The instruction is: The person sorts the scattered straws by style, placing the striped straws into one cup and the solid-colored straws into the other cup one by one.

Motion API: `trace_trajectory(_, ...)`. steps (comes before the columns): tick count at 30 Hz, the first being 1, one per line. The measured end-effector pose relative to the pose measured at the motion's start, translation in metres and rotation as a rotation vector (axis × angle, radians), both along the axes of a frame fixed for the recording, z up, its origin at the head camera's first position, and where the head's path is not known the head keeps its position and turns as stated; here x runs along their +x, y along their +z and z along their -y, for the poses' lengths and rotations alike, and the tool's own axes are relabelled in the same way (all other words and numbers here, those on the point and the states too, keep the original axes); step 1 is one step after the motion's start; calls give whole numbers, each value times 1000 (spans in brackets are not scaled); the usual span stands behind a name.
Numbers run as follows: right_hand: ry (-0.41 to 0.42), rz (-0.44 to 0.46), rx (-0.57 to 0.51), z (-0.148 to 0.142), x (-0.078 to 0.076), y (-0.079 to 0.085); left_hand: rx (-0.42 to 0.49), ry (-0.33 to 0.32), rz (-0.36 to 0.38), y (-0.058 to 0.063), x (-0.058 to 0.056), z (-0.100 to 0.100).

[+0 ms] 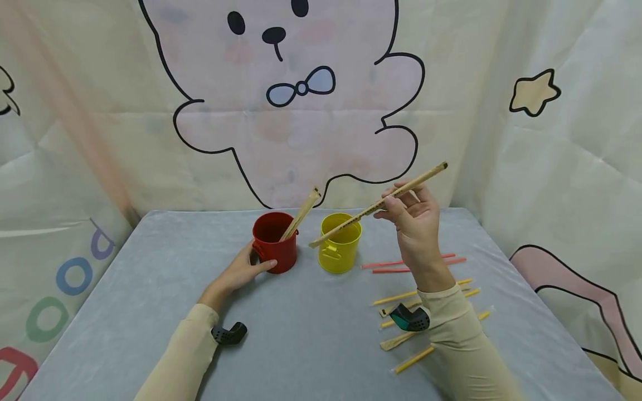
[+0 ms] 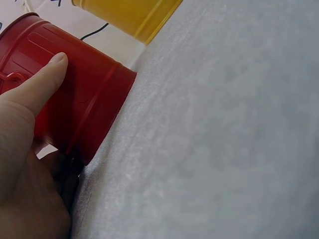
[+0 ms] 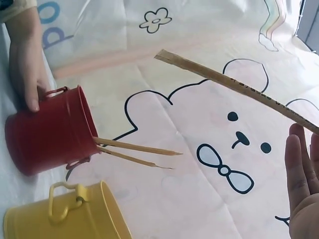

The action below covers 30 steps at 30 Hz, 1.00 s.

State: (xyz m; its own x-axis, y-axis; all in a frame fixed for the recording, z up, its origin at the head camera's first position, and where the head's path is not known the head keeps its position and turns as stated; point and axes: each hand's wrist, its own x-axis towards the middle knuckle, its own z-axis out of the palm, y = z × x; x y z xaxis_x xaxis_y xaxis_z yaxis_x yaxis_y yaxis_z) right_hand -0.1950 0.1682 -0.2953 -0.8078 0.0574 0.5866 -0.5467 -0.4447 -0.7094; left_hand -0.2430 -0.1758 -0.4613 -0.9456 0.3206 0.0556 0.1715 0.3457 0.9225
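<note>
Centre-right, my right hand (image 1: 413,225) grips a stick (image 1: 371,210), my left hand (image 1: 244,271) the red bucket (image 1: 278,257). A snagged stick could topple the yellow bucket (image 1: 342,259).

A long left sleeve of plain, pale beige cloth (image 1: 178,356) is worn, and a matching right sleeve (image 1: 468,345) is marked by soft creases. Beside the left one, a small, curved black device (image 1: 230,334) is seen; a similar black right device (image 1: 415,319) is coloured partly by a green patch (image 1: 399,320).

Gap between red bucket (image 1: 282,256), yellow bucket (image 1: 347,253)
</note>
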Motion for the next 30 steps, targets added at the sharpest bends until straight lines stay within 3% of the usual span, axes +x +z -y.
trace_trajectory(4, -7, 3, 5, 9, -1, -4, -4, 3, 4, -2, 1, 3)
trace_trajectory(13, -146, 35, 75, 31, -9, -4, 3, -1, 0, -2, 0, 3)
trace_trajectory(21, -216, 14, 77, 54, -16, -4, -3, -10, -8, -3, -3, 4)
trace_trajectory(30, -295, 9, 64, 64, -18, -19, 9, -17, -17, 0, -3, 5)
